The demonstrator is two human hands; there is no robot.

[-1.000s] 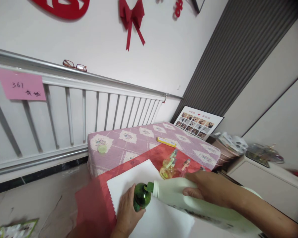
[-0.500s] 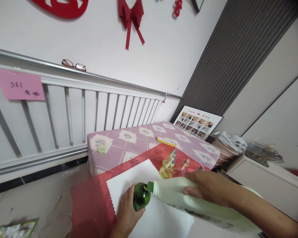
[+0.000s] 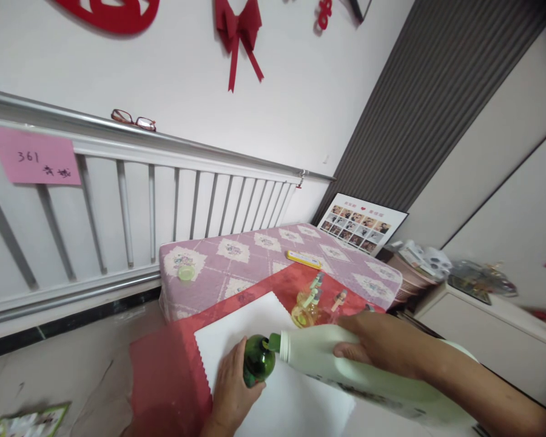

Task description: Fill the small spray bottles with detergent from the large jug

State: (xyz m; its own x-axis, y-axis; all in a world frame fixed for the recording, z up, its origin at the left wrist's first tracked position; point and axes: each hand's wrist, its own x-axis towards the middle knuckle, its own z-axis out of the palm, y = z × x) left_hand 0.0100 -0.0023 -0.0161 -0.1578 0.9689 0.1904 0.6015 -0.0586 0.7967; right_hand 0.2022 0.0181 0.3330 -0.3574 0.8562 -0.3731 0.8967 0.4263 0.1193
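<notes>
My left hand (image 3: 234, 388) is wrapped round a green glass bottle (image 3: 259, 358), which stands over a white scalloped-edge sheet (image 3: 291, 388). In my right hand (image 3: 382, 343) is a large pale green plastic bottle (image 3: 318, 349), gripped from above and tipped nearly level. Its green spout (image 3: 275, 343) touches or almost touches the mouth of the glass bottle. Whether liquid is flowing cannot be made out. Just beyond the big bottle's neck stand several small clear bottles with droppers or pumps (image 3: 307, 306), one holding yellowish liquid.
A red cloth (image 3: 164, 364) lies under the sheet on a table with a purple patterned cover (image 3: 209, 249). A yellow box (image 3: 304, 260) and a pale green round lid (image 3: 186, 273) rest on it. A white radiator (image 3: 186, 200) runs behind; a cabinet (image 3: 464, 328) stands at right.
</notes>
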